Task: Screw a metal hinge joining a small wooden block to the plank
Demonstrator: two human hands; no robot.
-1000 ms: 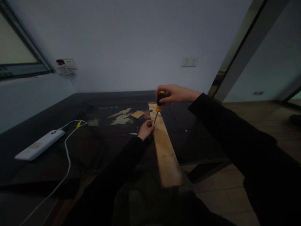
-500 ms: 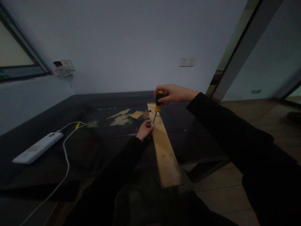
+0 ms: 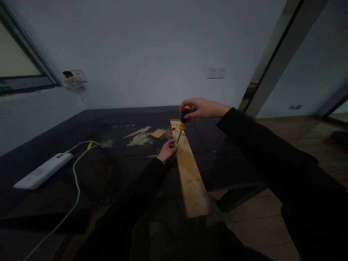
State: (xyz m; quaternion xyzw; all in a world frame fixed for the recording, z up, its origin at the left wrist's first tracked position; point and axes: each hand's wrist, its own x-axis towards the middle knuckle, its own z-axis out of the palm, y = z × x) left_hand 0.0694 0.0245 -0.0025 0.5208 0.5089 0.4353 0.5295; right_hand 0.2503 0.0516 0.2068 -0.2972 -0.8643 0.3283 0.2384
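Note:
My right hand (image 3: 196, 108) is closed round the yellow and black handle of a screwdriver (image 3: 182, 125). Its shaft slants down to the left, and the tip meets a small shiny piece, too small to make out, at my left fingertips. My left hand (image 3: 167, 150) is pinched at that spot, against the left edge of a long wooden board (image 3: 191, 174). The board lies lengthwise on the dark table (image 3: 130, 174), its near end jutting past the table edge toward me.
Left of the board lies a small square wood piece (image 3: 158, 133), with several tiny metal bits by my left wrist. A white power bank (image 3: 43, 170) with a white cable (image 3: 77, 181) rests on the table's left side. The wall (image 3: 152, 54) rises behind.
My right hand and the screwdriver have shifted very slightly to the right in view. Both hands keep the same hold, and the board stays in place.

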